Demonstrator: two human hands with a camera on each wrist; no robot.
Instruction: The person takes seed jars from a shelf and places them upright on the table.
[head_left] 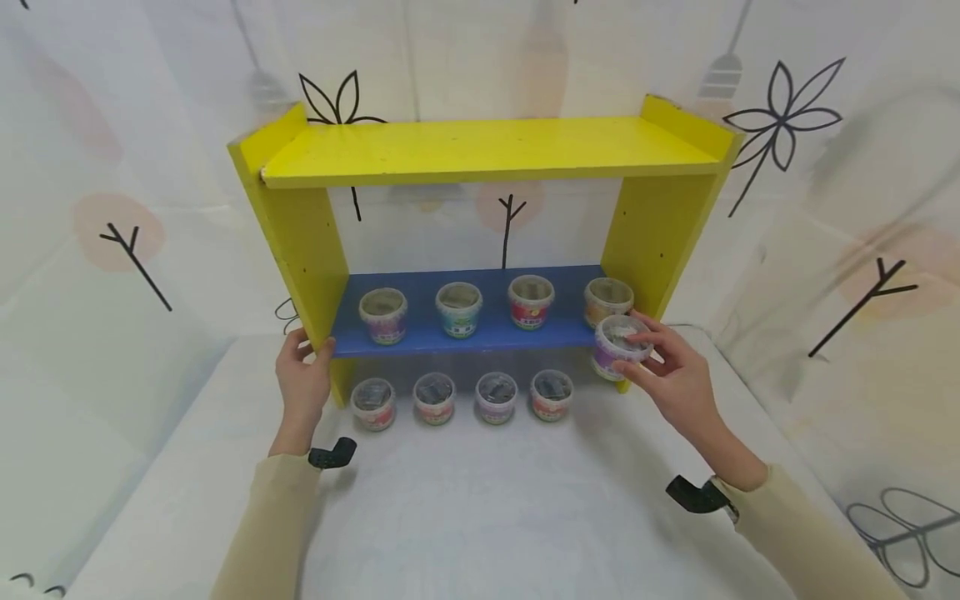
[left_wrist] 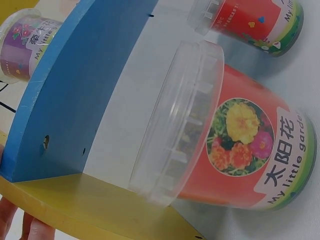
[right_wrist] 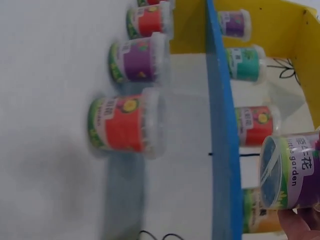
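Note:
My right hand (head_left: pixel 675 375) pinches a purple-labelled plastic tub (right_wrist: pixel 300 172) by its rim and side, in front of the blue shelf board's right end. Behind it on the board stands an orange-labelled tub (head_left: pixel 604 298), partly covered in the right wrist view. My left hand (head_left: pixel 303 379) grips the left yellow side panel (head_left: pixel 296 250) at the blue board's level, thumb in front and fingers around the outside. Nearest to that hand on the table is a red-labelled tub (left_wrist: pixel 245 145) with a flower picture and a clear lid.
The yellow shelf unit (head_left: pixel 495 150) stands on a white-covered table (head_left: pixel 480 517). On its blue board (head_left: pixel 480 337) are more tubs, purple, teal (head_left: pixel 459 310) and red (head_left: pixel 531 302). Several lidded tubs form a row on the table below, including a purple one (head_left: pixel 496 397). A patterned cloth (head_left: pixel 150 167) hangs behind.

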